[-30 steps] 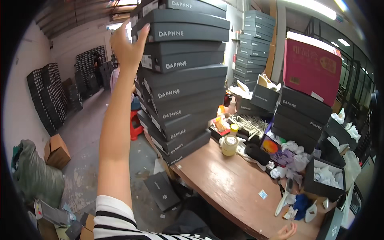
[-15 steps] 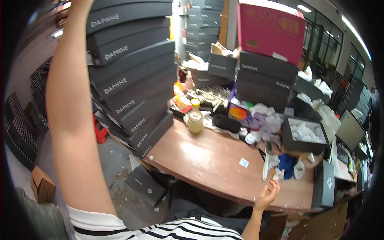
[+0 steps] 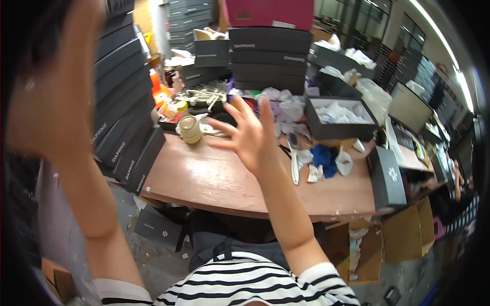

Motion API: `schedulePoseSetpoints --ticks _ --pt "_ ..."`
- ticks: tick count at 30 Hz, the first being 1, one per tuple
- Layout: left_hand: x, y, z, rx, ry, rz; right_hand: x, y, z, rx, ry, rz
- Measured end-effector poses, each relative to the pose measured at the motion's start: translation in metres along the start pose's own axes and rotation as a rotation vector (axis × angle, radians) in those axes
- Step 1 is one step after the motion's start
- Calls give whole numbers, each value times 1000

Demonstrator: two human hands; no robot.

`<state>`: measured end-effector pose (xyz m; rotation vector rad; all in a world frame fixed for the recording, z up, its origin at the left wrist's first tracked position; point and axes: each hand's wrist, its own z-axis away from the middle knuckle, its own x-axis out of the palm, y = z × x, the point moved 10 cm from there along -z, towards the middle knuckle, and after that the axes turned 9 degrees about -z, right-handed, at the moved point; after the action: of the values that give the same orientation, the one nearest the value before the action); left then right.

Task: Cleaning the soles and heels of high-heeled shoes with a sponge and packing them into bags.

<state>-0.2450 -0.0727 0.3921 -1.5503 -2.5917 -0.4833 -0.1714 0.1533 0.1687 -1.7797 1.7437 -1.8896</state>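
My right hand [image 3: 252,135] is raised over the desk, its fingers spread and nothing in them. Behind its fingertips lie crumpled paper and a dark, partly hidden item. My left hand [image 3: 56,107] is lifted high at the left, close to the camera and smeared by motion. Its fingers cannot be made out, nor whether it holds anything. Beside it rises a tall stack of dark grey shoe boxes [image 3: 120,102]. A jar of pale paste [image 3: 190,129] stands on the brown desk [image 3: 219,176], to the left of my right hand.
A white-handled brush [image 3: 294,162] and a blue cloth [image 3: 325,159] lie on the desk. Behind them is an open box of white tissue [image 3: 341,118]. A pink box [image 3: 270,13] tops more shoe boxes. A closed box [image 3: 386,178] stands at the right edge; cartons [image 3: 408,232] are below.
My right hand has risen from the desk's front edge and moved left, fingers spreading. My left hand has come into view, blurred. The view has shifted to the right.
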Motion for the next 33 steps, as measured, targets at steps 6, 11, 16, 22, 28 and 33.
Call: schedulePoseSetpoints --ticks 6,11,16,22,28,33 --pt "-67 24 212 594 -624 188 1 27 -11 81 77 -36" --pt "-95 -8 343 129 -1025 564 -166 129 52 232 429 -80" --pt "-82 -81 301 -96 -895 606 -221 108 89 178 574 930" --pt "31 -130 522 -1418 -1635 828 -236 131 144 325 633 293" --pt "17 -102 481 -1485 -1442 868 -196 123 139 84 471 -124" --pt "15 -76 358 -1034 -1214 1192 -183 107 139 37 528 162"
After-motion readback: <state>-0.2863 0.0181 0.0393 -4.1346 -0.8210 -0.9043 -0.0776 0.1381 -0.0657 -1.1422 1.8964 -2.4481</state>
